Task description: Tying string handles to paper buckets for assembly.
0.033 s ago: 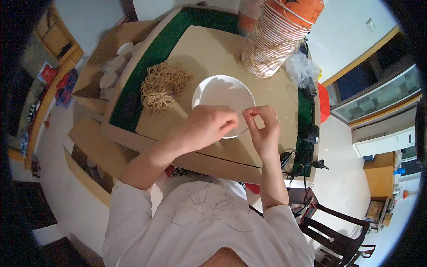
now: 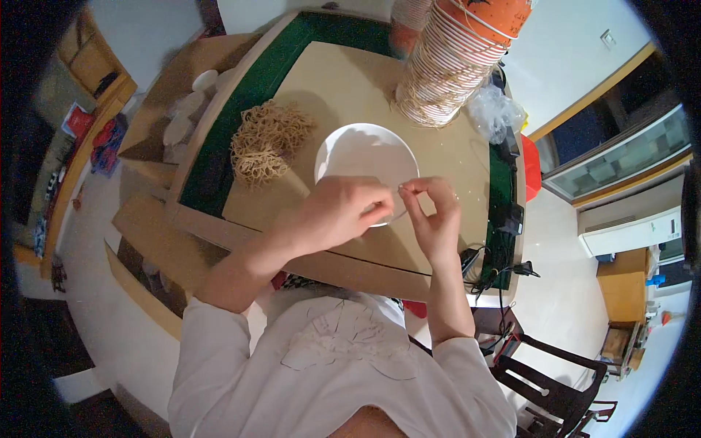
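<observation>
Two hands meet over the near rim of a white bowl [image 2: 365,157] that sits on the tan tabletop [image 2: 343,80], just beyond the person's chest. The bowl is round, so it has no long axis; it lies straight ahead of both hands, with its far side open to view and its near edge hidden under them. The left hand [image 2: 343,212] comes in from the near left, forearm angled up and to the right, fingers curled down over the bowl's near rim; it looks closed, but whether it grips the rim or only rests there cannot be told. The right hand [image 2: 432,212] rises almost straight from the near edge of the tabletop, wrist bent, thumb and forefinger pinched together at the bowl's right near edge, the other fingers loosely folded. Something very small or thin may be caught in that pinch; it is too small to make out. Both hands are about equally close to the bowl, the left lying more over it.

Left of the bowl lies a heap of dried noodles [image 2: 266,139], apart from it. Far and to the right stands a tall stack of paper bowls [image 2: 449,66], with a crumpled clear plastic bag [image 2: 495,113] beside it.
</observation>
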Available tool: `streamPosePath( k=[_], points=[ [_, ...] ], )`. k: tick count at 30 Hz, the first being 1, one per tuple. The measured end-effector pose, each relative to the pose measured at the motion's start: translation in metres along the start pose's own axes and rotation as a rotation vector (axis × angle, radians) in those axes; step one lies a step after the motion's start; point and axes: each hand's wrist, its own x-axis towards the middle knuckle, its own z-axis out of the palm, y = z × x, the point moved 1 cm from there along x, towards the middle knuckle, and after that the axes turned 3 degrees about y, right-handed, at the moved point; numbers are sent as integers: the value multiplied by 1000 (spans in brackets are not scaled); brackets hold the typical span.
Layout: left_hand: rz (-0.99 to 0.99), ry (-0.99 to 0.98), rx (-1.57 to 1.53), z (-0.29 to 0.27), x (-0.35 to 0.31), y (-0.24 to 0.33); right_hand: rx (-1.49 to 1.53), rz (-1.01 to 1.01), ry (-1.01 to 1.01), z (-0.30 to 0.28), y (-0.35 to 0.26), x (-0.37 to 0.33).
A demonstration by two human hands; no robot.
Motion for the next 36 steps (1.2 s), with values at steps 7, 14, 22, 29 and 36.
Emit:
streamPosePath(
  k=[7, 14, 22, 29, 36],
  points=[
    [-252, -111, -789, -2, 2, 12, 220, 139, -64, -5, -4, -30],
    [-354, -42, -648, 15, 6, -23, 353, 248, -50, 9, 13, -29],
    [-308, -257, -362, 30, 4, -25, 540, 257, -19, 11, 17, -24],
    [-422, -153, -596, 42, 3, -29, 425, 143, -26, -16, 9, -4],
    [-404, -153, -570, 46, 2, -34, 194, -4, -308, -25, 12, 8]
  ],
)
